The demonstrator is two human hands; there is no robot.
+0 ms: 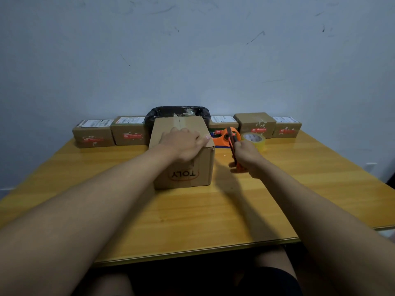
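Pressing flat on top of the big box [203,167] in the middle of the frame is the left hand [184,143]. The right hand [245,154] grips a knife [232,144] just right of the box, over the desk [192,212].

Dim, bluish room light, soft glare on the table [310,167], wide-angle bending at the edges.

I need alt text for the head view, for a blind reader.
A left hand rests on a taped box on a table, while the right hand grips a knife beside it. Smaller boxes, a bin, a tape roll and a dispenser stand behind.
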